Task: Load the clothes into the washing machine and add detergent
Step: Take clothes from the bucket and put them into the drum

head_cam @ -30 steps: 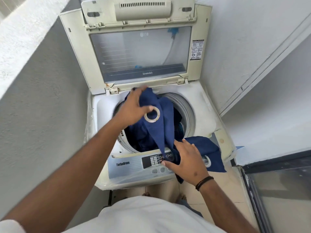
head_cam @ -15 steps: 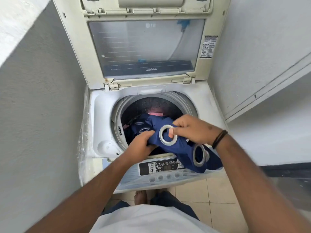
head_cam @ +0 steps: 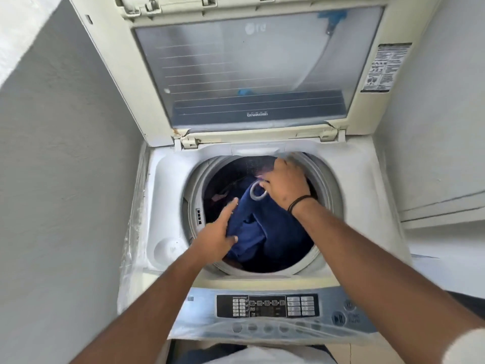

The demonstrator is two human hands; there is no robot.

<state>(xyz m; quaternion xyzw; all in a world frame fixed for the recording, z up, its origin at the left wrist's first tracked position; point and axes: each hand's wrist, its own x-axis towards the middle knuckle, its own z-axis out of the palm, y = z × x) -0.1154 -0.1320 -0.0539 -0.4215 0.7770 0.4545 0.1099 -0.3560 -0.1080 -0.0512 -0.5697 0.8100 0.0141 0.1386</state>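
Observation:
A white top-loading washing machine (head_cam: 168,190) stands in front of me with its lid (head_cam: 244,69) raised. A dark blue curtain (head_cam: 273,227) with metal eyelet rings lies bunched inside the round drum (head_cam: 325,185), over other dark and pink clothes. My left hand (head_cam: 219,233) presses flat against the curtain's left side, fingers extended. My right hand (head_cam: 284,185), with a black band on the wrist, pushes down on the fabric at the drum's far side, next to one eyelet ring (head_cam: 258,192). No detergent is in view.
The control panel (head_cam: 267,306) with buttons runs along the machine's front edge under plastic film. A grey wall (head_cam: 57,179) closes in tightly on the left. A white wall with a ledge (head_cam: 441,214) is on the right.
The curtain hung over the front edge and control panel before; both hands have pushed it fully into the drum. My right hand moved to the far side and the camera came closer.

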